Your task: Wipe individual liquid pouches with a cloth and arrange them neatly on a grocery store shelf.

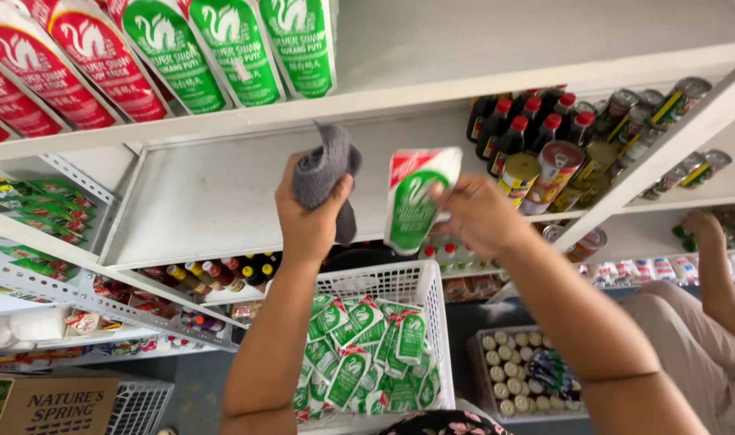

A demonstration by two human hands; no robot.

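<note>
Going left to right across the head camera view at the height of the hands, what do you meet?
Left hand gripping a grey cloth → green-and-white pouch → right hand holding that pouch → dark bottles with red caps → cans → another person's hand at the far right.

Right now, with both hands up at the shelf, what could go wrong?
1. The right hand pinches the green-and-white pouch only by its edge, so it might slip and drop toward the white basket.
2. The grey cloth in the left hand hangs loose and might snag on the shelf edge.
</note>
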